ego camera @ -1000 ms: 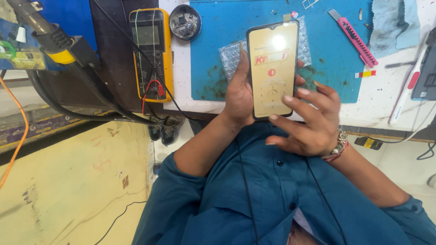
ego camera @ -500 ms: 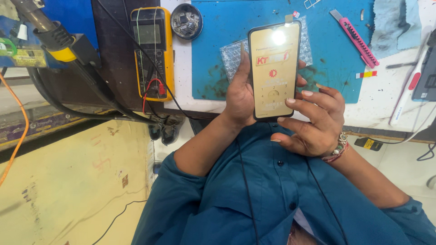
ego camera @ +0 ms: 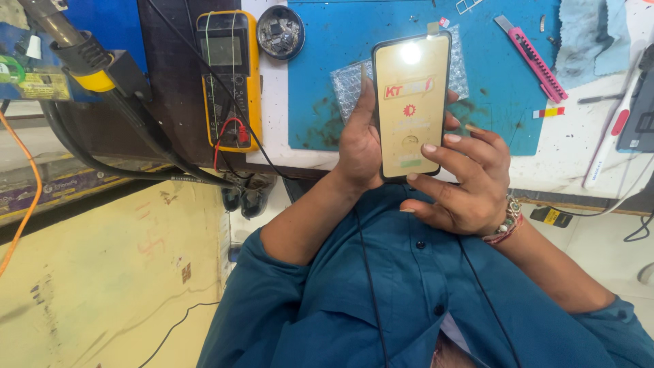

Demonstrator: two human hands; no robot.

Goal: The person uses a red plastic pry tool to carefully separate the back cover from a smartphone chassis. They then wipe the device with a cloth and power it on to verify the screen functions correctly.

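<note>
I observe the left hand point(ego camera: 360, 146) closed around a phone point(ego camera: 411, 105), gripping its left edge and back with the thumb lying up along the side; the device stands upright in the view, screen toward the camera, held above the near edge of the workbench. The screen shows a pale yellow cover with red markings and a bright glare spot near its top. The right hand point(ego camera: 466, 184) is loosely curled at 4 o'clock from the phone, its fingertips point(ego camera: 429, 148) resting on the lower right edge of the glass; whether it bears any of the weight, I cannot tell. A beaded bracelet point(ego camera: 505, 221) sits on that wrist. Behind the phone lies a blue work mat point(ego camera: 340, 61), stained near its lower edge, with a piece of bubble wrap point(ego camera: 347, 85) partly hidden by the left hand. At 10 o'clock from the phone stands a yellow multimeter point(ego camera: 228, 75) with red and black leads; just beside it at 11 o'clock is a round dish of small parts point(ego camera: 280, 31). A pink utility knife point(ego camera: 535, 61) lies at 2 o'clock, well apart from both hands.
</note>
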